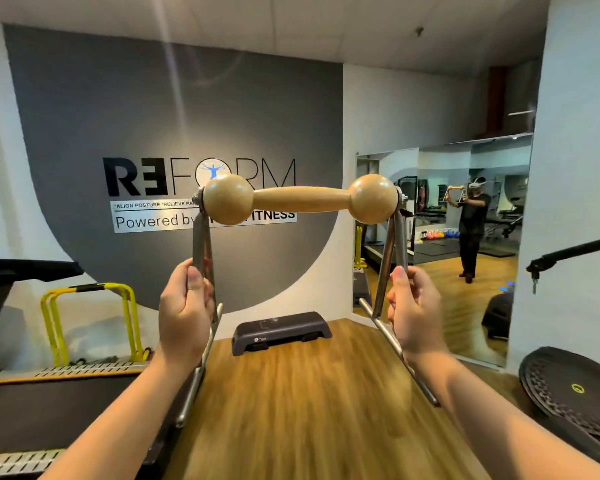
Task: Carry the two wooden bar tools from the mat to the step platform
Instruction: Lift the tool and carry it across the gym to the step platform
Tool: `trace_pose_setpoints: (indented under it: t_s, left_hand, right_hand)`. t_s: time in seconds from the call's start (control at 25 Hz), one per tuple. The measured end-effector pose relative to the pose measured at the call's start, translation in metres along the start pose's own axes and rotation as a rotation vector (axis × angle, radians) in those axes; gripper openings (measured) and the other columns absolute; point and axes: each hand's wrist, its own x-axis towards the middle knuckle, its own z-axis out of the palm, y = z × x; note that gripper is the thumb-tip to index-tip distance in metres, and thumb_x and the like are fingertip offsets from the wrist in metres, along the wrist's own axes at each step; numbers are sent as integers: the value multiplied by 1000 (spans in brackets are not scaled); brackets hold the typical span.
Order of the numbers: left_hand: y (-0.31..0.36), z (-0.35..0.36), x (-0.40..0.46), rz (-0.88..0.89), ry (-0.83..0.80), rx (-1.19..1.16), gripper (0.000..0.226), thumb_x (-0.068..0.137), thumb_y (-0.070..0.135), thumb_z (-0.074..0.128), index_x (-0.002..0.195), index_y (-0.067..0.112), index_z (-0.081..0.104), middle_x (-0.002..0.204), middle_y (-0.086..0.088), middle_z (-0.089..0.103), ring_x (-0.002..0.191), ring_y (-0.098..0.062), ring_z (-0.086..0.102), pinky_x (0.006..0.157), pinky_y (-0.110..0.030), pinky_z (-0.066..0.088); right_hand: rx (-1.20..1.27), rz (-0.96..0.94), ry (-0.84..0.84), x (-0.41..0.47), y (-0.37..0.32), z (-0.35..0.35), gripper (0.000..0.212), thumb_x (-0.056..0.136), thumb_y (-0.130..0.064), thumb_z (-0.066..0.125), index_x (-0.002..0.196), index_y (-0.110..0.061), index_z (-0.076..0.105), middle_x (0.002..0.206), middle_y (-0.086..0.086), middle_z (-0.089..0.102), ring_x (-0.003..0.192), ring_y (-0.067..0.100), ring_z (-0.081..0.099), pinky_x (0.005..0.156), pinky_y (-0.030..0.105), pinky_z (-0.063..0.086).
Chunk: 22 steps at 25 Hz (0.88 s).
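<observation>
Wooden bar tool [300, 199], a turned handle swelling into a round ball at each end, is being held up level in front of the person at about chest height, well above the wooden floor [291, 393]. Metal legs are hanging from each ball and ending in a straight metal foot rail on each side. Only this one tool is showing in the hands; whether a second sits behind it cannot be told.

The left hand [184, 317] is gripping the left metal leg [201, 251], its fingers [208, 296] curling fully round the strut and the thumb pressing flat along its near side. The right hand [414, 317] is clasping the right metal leg [390, 258] in the same way, thumb pointing up against the strut and fingers wrapping behind it, so their tips are hidden. Both grips are looking closed and firm, with no gap between palm and metal.

Beyond the tool, the dark step platform [279, 332] is sitting on the floor against the wall, directly ahead and between the two forearms. A wall mirror [465, 237] to the right is reflecting the person holding the tool out with both arms. Yellow hurdles [90, 320] are standing by the left wall.
</observation>
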Motion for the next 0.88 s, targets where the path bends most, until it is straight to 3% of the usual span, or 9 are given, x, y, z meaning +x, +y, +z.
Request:
trace_pose_setpoints:
  t_s: [0.2,0.48,0.72,0.88]
  left_hand:
    - [-124,70,79,-1,31,3,33,112,32,33,104,11,57,66,1,41,51,-13,35,42,-23,32]
    - [-277,158,206,-38,87,46,33,107,41,35,103,18,58,64,10,45,51,-10,38,43,-25,33]
    - [-401,198,304,-52,79,75,29,107,41,36,98,26,59,65,10,45,51,-9,38,43,-23,33]
    - [-498,215,372,-58,59,116,29,108,40,35,105,24,59,66,13,49,53,-5,42,45,-19,38]
  right_hand:
    - [41,39,-37,114,121,39,25,107,-38,49,101,-17,62,61,-9,53,53,9,45,46,23,38]
    - [17,47,-89,290,260,103,26,108,-38,48,103,-18,63,68,-2,52,60,15,48,53,32,39]
    - [10,1,-92,402,382,174,27,107,-38,48,98,-17,62,69,1,52,62,21,48,56,35,38]
    - [8,48,-58,469,470,237,25,107,-40,49,96,-23,62,69,-4,52,63,17,47,57,33,38]
